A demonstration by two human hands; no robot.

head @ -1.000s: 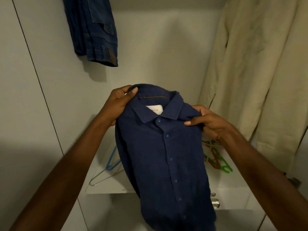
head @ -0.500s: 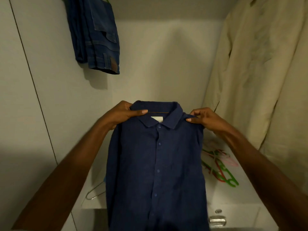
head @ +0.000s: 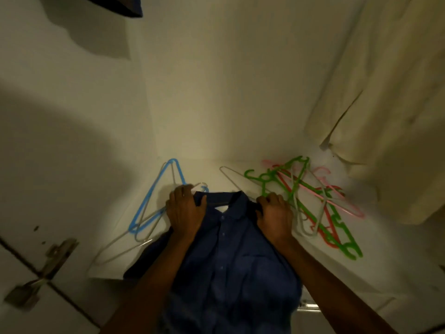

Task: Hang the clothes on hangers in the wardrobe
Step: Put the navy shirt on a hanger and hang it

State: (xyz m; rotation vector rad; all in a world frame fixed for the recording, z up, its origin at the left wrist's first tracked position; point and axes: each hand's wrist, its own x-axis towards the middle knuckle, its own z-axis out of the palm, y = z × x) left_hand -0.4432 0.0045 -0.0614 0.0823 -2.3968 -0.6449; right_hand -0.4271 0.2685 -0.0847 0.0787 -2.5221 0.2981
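Navy button-up shirt (head: 231, 256) lies front-up on the white wardrobe shelf (head: 212, 174), collar toward the back wall, lower part hanging over the shelf's front edge.

Left hand (head: 185, 210) grips the left shoulder of the shirt beside the collar, fingers curled over the fabric edge. Right hand (head: 274, 215) grips the right shoulder the same way, knuckles up, fingers wrapped into the cloth. Both hands are low, at shelf level.

Left of the shirt: a blue plastic hanger (head: 156, 196) lying flat, overlapped by a thin white wire hanger (head: 120, 247); the left hand is just beside both. Right of the shirt: a loose pile of hangers, with green hangers (head: 322, 213) on top, plus red, pink and white ones tangled together. The right hand touches or nearly touches the pile; cannot tell which.

A cream garment (head: 385, 104) hangs at right. A dark garment's hem (head: 115, 6) shows at top left. A metal door hinge (head: 50, 259) is at lower left. Frame is motion-blurred.
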